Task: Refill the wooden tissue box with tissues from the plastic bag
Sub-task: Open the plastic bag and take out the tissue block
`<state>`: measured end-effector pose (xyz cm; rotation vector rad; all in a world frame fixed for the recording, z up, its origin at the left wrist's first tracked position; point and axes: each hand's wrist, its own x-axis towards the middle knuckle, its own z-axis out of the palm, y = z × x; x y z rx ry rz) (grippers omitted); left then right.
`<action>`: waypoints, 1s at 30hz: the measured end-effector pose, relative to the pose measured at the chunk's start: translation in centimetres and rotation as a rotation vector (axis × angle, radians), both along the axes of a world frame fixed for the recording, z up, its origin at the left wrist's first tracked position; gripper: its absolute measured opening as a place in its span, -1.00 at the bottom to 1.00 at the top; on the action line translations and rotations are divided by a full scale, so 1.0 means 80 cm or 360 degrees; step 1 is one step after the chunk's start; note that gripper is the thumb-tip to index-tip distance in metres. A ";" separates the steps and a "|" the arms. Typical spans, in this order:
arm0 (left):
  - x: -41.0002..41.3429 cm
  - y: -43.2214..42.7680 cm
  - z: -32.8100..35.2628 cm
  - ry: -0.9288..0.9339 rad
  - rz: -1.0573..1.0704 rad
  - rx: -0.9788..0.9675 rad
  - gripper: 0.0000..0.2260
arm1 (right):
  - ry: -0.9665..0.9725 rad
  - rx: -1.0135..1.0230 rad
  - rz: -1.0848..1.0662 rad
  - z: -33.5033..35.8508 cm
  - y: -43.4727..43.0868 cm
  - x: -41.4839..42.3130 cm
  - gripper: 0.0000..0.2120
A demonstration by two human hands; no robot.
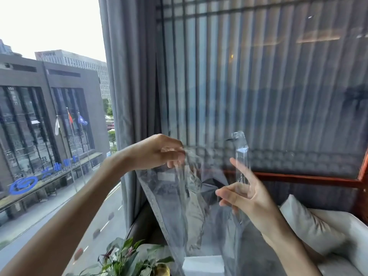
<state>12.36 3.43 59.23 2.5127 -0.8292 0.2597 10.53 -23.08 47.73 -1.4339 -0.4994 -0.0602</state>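
Hands showing: two, a left hand (157, 152) and a right hand (245, 198). Clear plastic bags hanging between them: one plastic bag (179, 206). White blocks sitting at the bag's bottom, kind unclear: one white block (203, 263). Potted plants standing at the lower edge: one plant (127, 257). Grey curtains hanging: one curtain (129, 96). Pale cushions lying at right: one cushion (310, 222). Flags flying outside: three flags (69, 120).
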 end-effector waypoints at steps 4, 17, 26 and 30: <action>0.011 -0.024 -0.032 -0.0054 0.0014 -0.0006 -0.76 | 0.0100 -0.0135 -0.0025 -0.014 -0.017 0.001 -0.15; -0.004 -0.035 -0.107 -0.0471 -0.0121 0.0297 -0.74 | -0.1203 -0.1594 -0.0973 -0.050 0.064 -0.025 -0.63; -0.023 0.020 -0.232 -0.0192 0.0019 0.0164 -0.78 | -0.1404 -0.1957 -0.0860 -0.154 0.115 -0.006 -0.85; -0.037 0.037 -0.330 -0.0002 0.0098 0.0115 -0.79 | -0.1404 -0.2022 -0.0670 -0.245 0.124 -0.021 -0.87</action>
